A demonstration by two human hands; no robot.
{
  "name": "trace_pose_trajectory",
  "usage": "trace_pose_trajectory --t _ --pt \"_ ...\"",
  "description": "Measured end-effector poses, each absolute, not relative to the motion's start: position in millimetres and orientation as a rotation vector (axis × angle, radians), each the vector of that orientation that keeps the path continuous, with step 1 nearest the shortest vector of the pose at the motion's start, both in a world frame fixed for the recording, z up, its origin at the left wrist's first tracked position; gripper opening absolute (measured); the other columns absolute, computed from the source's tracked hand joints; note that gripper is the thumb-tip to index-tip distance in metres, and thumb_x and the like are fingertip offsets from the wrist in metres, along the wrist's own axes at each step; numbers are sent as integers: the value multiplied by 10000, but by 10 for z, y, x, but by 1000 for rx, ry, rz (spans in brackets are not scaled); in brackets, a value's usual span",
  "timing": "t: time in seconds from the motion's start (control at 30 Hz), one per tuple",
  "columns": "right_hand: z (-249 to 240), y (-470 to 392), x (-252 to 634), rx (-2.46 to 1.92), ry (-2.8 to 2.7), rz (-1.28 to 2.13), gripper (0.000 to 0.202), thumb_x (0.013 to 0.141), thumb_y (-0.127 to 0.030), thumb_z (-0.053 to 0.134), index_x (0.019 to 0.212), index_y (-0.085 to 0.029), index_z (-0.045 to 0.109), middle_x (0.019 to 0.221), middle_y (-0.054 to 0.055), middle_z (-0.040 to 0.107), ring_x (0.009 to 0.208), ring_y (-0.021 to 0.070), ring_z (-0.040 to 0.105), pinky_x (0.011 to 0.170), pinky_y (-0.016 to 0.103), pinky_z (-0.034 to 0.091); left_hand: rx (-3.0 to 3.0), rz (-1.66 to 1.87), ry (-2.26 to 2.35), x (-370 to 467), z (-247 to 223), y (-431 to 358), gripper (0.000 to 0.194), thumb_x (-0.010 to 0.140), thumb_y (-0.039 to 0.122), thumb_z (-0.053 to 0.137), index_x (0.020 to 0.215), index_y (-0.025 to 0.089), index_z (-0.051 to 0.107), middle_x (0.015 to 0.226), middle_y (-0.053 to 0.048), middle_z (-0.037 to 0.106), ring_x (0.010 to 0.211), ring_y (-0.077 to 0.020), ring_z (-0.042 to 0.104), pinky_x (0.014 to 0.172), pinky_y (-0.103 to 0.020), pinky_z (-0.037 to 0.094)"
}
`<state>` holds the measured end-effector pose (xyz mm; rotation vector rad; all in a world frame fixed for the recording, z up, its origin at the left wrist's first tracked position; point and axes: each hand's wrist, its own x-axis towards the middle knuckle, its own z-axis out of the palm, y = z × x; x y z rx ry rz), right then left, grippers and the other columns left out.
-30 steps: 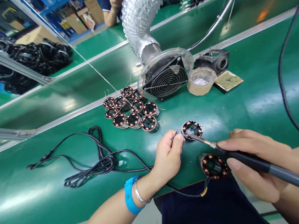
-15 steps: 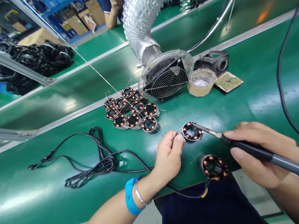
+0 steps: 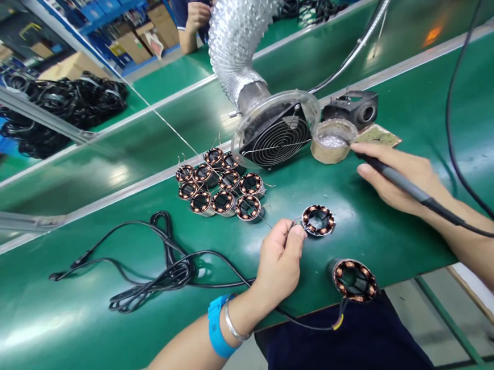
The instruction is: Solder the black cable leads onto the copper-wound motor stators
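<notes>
Between the thumb and fingers of my left hand (image 3: 281,259), closed in a pinch, are thin wires at the left edge of a motor stator (image 3: 329,224) with copper windings. The stator lies on the green bench. My right hand (image 3: 409,175) grips a soldering iron (image 3: 396,178) by its dark handle. Its tip reaches the rim of a round tan pot (image 3: 330,154) with silvery material inside; the tip's exact contact is hard to see. A second stator (image 3: 340,274) sits at the bench's front edge, with a black cable (image 3: 303,322) attached by coloured leads.
Several stators (image 3: 223,203) stand grouped at back left, beside a fume extractor fan (image 3: 280,139) on a silver duct (image 3: 236,43). A black soldering stand (image 3: 352,108) and sponge tray (image 3: 378,136) are behind the pot. Coiled cable (image 3: 172,270) lies left. Across the bench is another person's hand (image 3: 197,17).
My right hand has moved the soldering iron from the stator's top edge, away and to the right, over to the pot. My left hand keeps its pinch beside the stator.
</notes>
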<state>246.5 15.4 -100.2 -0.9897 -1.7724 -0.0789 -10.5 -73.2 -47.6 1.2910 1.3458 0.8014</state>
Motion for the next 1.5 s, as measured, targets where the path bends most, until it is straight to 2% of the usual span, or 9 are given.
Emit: trace_pose_trajectory --t 0.1,0.17,0.33,0.53,0.7,1.0,1.13,1.33,1.5 --pt "-994 74 2401 -941 -1762 69 432 896 -88 639 1307 -220 620 802 1 736 572 70 666 562 132 504 1290 798 1347 -111 -472 -730 344 973 454 470 763 182 495 593 56 396 553 -95 342 534 -230 286" --pt "-964 -26 2316 -872 -1738 140 394 903 -54 607 1253 -232 635 718 -28 696 495 56 624 528 123 503 1287 793 1354 -112 -473 -733 353 964 473 479 766 182 499 593 56 398 549 -94 341 535 -229 291" --pt "-832 -174 2022 -719 -1789 186 153 849 -125 682 974 -203 641 783 2 707 647 117 671 614 219 559 1267 790 1374 -117 -483 -717 385 936 532 498 790 177 524 585 60 405 520 -85 319 515 -221 278" --pt "-727 -115 1696 -389 -1932 315 188 813 -100 574 986 -175 563 754 11 632 650 132 545 611 271 480 1161 719 1318 -172 -344 -566 388 828 544 609 758 176 509 557 64 448 460 -60 294 468 -210 230" --pt "-769 -60 1607 -366 -1924 317 212 821 -62 522 993 -183 549 734 0 610 613 127 495 602 265 436 1236 690 1319 -261 -194 -433 322 644 360 790 725 157 554 650 33 530 591 -83 462 556 -203 353" --pt "-852 -67 1643 -352 -1909 362 255 844 -51 561 1061 -185 552 785 16 635 637 125 506 621 282 433 1451 566 1354 -309 -218 -409 245 797 386 698 727 151 677 690 -3 626 650 -116 523 628 -232 409" --pt "-860 -70 1646 -348 -1903 375 288 838 -32 575 1091 -169 557 793 30 633 646 128 499 621 288 427 1368 577 1300 -311 -220 -407 282 784 414 715 738 141 660 669 -2 615 610 -98 494 601 -219 395" --pt "-869 -79 1649 -363 -1894 372 302 836 -26 561 1101 -172 560 760 16 613 620 121 458 601 280 402 1218 634 1404 -356 -226 -386 380 714 492 740 769 138 614 527 53 467 413 -47 308 420 -197 205" --pt "-861 -95 1648 -357 -1887 398 315 815 2 558 1083 -162 557 782 27 614 646 132 481 624 282 410 1278 622 1385 -303 -214 -403 281 708 377 740 778 126 634 665 -3 581 574 -85 462 551 -204 365"
